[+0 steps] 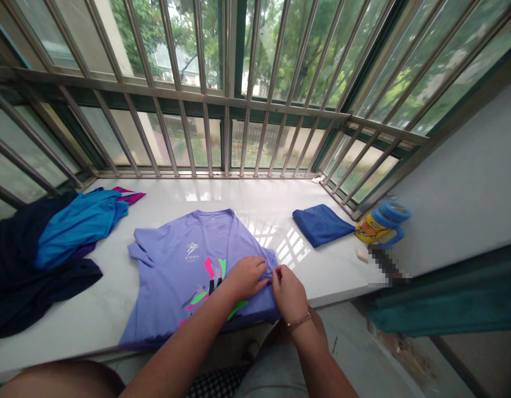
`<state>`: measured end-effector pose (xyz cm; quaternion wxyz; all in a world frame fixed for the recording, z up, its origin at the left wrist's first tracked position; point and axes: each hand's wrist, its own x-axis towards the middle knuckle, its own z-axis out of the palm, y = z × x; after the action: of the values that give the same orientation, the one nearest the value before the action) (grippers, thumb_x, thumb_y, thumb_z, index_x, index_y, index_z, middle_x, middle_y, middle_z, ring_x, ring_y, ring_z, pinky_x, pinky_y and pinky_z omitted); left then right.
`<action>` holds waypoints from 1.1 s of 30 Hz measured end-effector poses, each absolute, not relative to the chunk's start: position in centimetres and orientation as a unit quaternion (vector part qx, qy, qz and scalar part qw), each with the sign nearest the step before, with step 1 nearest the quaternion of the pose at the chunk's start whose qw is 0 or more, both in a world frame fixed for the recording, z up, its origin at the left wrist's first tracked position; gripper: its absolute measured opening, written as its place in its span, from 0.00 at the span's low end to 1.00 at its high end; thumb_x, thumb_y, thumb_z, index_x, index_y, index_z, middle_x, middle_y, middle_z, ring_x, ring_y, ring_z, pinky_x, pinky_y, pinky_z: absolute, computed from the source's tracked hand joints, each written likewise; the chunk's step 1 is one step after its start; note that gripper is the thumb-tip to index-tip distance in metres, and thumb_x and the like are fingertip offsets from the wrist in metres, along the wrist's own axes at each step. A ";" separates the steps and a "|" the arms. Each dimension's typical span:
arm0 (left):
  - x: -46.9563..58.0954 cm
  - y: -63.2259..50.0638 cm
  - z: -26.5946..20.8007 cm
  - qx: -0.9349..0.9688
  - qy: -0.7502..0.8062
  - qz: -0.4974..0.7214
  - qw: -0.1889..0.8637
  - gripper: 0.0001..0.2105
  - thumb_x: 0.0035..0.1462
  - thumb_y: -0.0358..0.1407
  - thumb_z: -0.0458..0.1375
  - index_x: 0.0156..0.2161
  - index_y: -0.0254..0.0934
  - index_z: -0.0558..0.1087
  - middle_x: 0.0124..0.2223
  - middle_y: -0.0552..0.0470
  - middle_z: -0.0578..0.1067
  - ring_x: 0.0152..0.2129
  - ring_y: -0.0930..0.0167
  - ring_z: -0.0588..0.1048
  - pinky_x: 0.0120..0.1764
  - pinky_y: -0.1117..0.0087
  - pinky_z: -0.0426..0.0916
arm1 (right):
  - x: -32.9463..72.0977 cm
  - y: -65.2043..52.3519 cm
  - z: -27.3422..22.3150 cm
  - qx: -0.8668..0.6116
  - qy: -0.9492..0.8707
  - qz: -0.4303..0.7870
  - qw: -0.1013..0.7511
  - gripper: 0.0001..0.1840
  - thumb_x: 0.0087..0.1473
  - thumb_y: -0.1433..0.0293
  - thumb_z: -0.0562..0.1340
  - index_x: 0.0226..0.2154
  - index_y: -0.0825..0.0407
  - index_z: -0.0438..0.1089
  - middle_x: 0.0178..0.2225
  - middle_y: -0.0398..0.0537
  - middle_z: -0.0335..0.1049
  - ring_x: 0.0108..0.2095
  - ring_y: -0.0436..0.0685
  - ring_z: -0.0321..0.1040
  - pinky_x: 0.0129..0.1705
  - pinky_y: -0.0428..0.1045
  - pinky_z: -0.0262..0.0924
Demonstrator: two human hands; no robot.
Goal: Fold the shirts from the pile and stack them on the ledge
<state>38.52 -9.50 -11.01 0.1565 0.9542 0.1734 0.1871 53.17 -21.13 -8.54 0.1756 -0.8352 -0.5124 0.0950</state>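
Observation:
A lavender T-shirt (168, 287) with a pink, green and black print lies spread front side up on a white ledge (222, 190), its collar toward the window. Both hands are at its right side, by the sleeve. My left hand (249, 276) rests over the shirt with its fingers bent, pinching the fabric near the sleeve. Close beside it, my right hand (289, 290), with a thin bracelet at the wrist, grips the sleeve edge between thumb and fingers. The lower hem hangs at the ledge's front edge.
A heap of dark and bright blue clothes (81, 221) lies at the left. Toward the right are a folded navy cloth (321, 225) and a yellow and blue mug (379, 224) by the wall. Metal window bars (226, 105) stand behind the ledge.

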 end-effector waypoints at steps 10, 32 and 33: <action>36.9 -9.0 -12.3 0.955 0.122 0.214 0.163 0.09 0.71 0.41 0.60 0.48 0.39 0.79 0.55 0.44 0.81 0.52 0.60 0.77 0.59 0.57 0.69 | 55.6 -16.7 -7.8 -0.852 -0.486 0.102 0.162 0.16 0.74 0.58 0.59 0.44 0.52 0.76 0.41 0.52 0.80 0.42 0.57 0.77 0.41 0.48 0.59; 27.4 -14.0 -10.5 0.881 0.296 0.287 0.233 0.10 0.70 0.34 0.55 0.48 0.40 0.79 0.52 0.44 0.82 0.51 0.64 0.79 0.58 0.61 0.73 | 52.4 -16.3 -13.5 -0.779 -0.618 0.042 0.097 0.33 0.73 0.62 0.50 0.75 0.55 0.57 0.77 0.62 0.48 0.76 0.73 0.45 0.72 0.74 0.46; 25.1 -13.9 -10.5 0.857 0.355 0.305 0.217 0.11 0.71 0.35 0.54 0.49 0.40 0.79 0.51 0.44 0.83 0.50 0.63 0.79 0.57 0.60 0.73 | 52.9 -16.5 -13.5 -0.784 -0.614 0.044 0.084 0.34 0.73 0.61 0.48 0.75 0.55 0.56 0.77 0.61 0.47 0.77 0.73 0.44 0.72 0.75 0.45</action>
<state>25.12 -13.89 -10.53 0.2172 0.8567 0.3548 0.3051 52.87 -16.52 -13.51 0.0836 -0.7837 -0.6139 0.0442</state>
